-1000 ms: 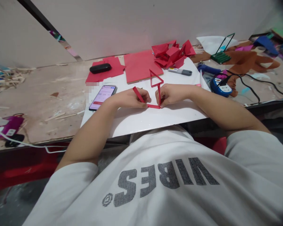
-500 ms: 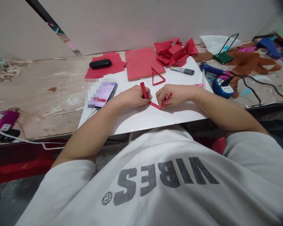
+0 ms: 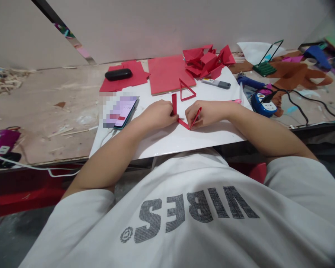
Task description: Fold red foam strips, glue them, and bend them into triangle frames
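Observation:
Between my hands a narrow red paper strip (image 3: 183, 123) is bent into a three-part shape, its middle part low over the white board and both ends standing up. My left hand (image 3: 166, 112) is closed on the strip at its left bend. At the other bend my right hand (image 3: 195, 114) pinches it, with the right end slanting up across the fingers. Just behind the hands stands a red paper triangle frame (image 3: 187, 91), touched by neither hand. Some fingertips are hidden behind the strip.
A phone (image 3: 122, 111) lies left on the white board (image 3: 162, 145). Behind are a red paper stack (image 3: 170, 74), a black case (image 3: 118, 74), a heap of folded red paper (image 3: 208, 61) and a grey cutter (image 3: 216, 83). A blue socket (image 3: 264, 104) with black cables sits right.
The left upright end of the strip has swung to the right and stands straighter. My left hand has turned slightly with it, while my right hand has barely moved.

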The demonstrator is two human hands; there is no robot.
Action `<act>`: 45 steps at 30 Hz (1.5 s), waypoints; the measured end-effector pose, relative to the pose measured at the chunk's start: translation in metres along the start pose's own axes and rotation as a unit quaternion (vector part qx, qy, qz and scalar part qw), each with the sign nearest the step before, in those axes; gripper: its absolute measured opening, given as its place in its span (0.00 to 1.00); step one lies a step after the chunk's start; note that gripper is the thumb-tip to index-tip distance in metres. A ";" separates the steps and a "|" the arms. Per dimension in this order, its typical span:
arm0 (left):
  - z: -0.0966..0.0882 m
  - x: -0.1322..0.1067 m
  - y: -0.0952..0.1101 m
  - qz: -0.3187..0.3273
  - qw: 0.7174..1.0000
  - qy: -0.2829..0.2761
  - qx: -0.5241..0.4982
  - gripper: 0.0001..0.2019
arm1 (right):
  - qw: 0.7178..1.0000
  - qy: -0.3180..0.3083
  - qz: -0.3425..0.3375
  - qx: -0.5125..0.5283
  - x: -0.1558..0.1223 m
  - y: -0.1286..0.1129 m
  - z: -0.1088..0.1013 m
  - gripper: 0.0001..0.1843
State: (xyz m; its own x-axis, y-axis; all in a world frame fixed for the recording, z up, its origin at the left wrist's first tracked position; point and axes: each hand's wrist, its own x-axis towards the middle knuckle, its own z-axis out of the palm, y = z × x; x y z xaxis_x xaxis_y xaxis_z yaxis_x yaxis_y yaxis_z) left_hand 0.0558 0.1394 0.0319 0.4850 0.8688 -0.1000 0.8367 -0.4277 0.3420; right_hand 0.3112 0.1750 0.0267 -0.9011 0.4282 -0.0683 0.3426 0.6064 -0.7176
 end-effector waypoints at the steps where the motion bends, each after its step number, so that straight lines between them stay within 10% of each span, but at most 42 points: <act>1: 0.000 -0.001 0.003 -0.004 1.000 0.005 0.030 0.14 | 1.000 0.000 0.006 0.000 0.000 0.000 0.000 0.08; 45: 0.010 -0.013 0.048 -0.113 0.989 0.017 0.091 0.08 | 0.997 -0.023 0.068 0.010 0.007 -0.001 0.004 0.06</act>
State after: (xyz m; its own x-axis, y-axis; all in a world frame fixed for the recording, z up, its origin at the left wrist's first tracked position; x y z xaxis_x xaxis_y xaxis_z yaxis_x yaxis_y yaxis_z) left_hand 0.0924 0.1052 0.0407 0.2750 0.9536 -0.1226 0.9561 -0.2577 0.1397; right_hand 0.3039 0.1747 0.0242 -0.8580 0.4740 -0.1977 0.4575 0.5306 -0.7135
